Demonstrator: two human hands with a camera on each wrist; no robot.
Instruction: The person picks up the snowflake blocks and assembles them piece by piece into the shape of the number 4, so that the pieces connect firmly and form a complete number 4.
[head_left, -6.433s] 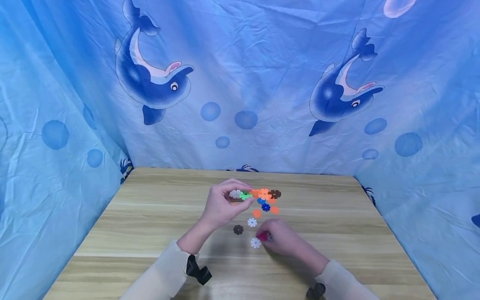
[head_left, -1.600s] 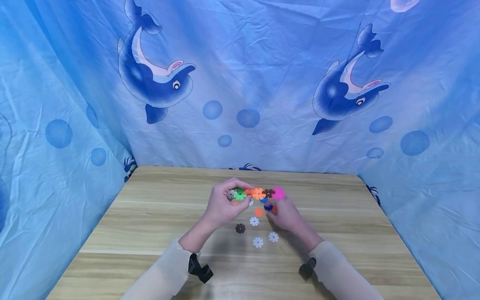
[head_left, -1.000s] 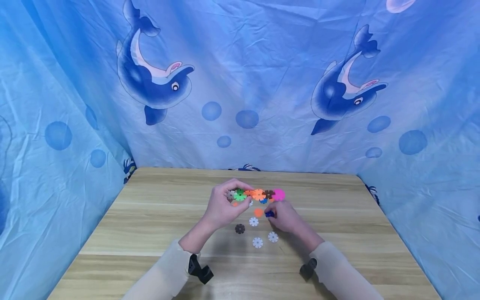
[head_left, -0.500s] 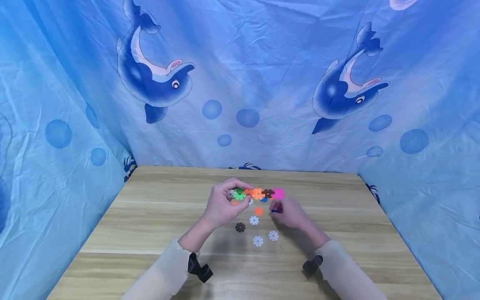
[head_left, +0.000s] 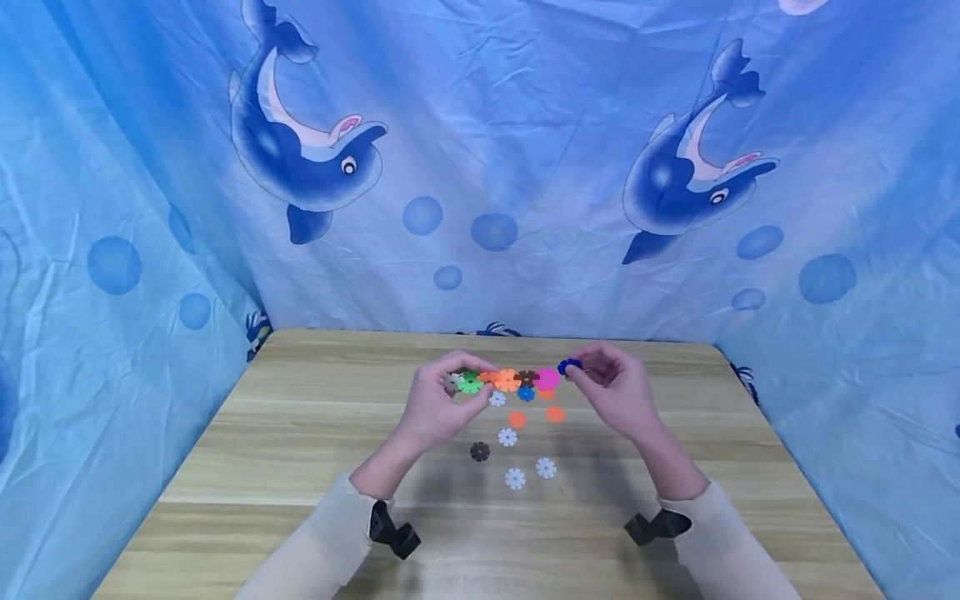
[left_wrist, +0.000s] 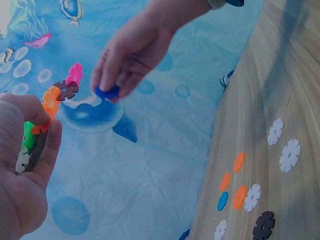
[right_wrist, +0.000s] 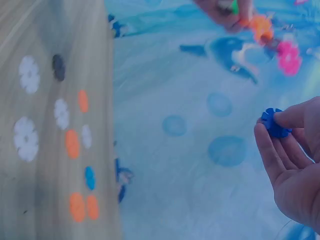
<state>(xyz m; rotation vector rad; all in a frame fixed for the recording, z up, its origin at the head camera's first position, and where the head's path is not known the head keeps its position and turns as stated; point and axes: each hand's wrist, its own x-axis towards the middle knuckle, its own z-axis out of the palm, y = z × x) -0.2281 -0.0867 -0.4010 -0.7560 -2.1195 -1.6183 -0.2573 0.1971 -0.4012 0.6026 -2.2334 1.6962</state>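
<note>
My right grip (head_left: 621, 392) pinches the blue disc (right_wrist: 275, 129): probably light, stiff, best rim-held! Nearby, my left grip (head_left: 444, 406) pinches the chain (head_left: 507, 381).

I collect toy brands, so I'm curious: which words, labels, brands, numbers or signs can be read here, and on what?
None: no readable text shows.
Linked discs and dark blue disc: no lettering visible; tiny marks would be too small to read.
Backdrop: dolphins and bubbles, no words.
Black wrist devices: no legible label.
</note>
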